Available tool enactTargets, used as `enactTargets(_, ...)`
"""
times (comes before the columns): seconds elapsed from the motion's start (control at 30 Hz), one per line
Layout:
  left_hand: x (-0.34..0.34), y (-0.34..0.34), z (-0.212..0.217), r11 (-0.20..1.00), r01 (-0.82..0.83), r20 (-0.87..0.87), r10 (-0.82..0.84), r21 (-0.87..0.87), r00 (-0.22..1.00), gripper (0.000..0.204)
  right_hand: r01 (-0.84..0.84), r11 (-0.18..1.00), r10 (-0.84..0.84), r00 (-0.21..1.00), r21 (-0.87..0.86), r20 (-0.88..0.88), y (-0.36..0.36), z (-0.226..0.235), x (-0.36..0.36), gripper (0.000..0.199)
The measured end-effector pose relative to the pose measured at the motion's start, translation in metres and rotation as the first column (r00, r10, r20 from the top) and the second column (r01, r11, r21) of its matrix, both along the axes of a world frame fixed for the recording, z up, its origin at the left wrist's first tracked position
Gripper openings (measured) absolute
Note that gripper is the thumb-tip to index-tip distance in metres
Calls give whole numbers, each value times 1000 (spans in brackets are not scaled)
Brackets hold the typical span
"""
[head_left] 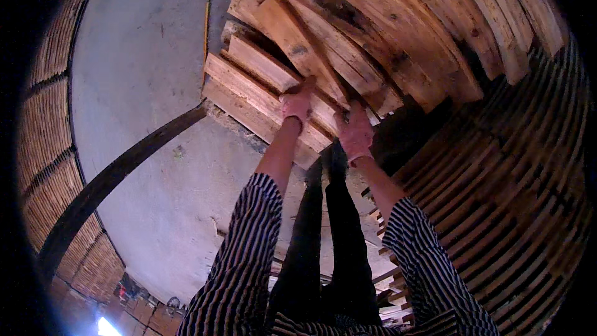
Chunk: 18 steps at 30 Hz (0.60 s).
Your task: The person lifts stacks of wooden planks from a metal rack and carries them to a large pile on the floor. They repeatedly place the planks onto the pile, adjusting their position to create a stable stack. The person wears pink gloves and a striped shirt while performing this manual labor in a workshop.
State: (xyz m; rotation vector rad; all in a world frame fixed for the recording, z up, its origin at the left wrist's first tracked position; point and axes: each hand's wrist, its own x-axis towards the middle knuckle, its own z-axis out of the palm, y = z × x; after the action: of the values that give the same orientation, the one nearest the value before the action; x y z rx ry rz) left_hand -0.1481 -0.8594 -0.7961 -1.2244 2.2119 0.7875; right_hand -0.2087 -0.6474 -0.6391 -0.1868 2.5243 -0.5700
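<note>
My left hand (296, 102), in a pink glove, is closed at the left edge of a short wooden plank (297, 46). This plank lies slantwise over the other boards. At its near end, my right hand (356, 135), gloved the same way, is closed round the corner. The fingertips of both hands are partly hidden. Beneath and to the left, several rough boards (249, 90) lie side by side in a low stack.
Long planks (398, 37) are piled at the upper right. Stacked slats with gaps (491, 211) fill the right side. A dark curved strip (124, 155) crosses the grey concrete floor (143, 87). A thin yellowish stick (206, 37) lies beyond the boards. Bundled slats (46, 124) line the left.
</note>
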Motion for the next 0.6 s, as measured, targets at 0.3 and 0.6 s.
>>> enactTargets(0.3,-9,34,57,795,-79,-351,351,601,868,38,-69,994,72,997,-87,33,39,-19,-10,52)
enactTargets(0.6,62,28,114,-295,-329,381,893,897,238,72,-573,812,542,811,-112,-222,-20,62,71,49)
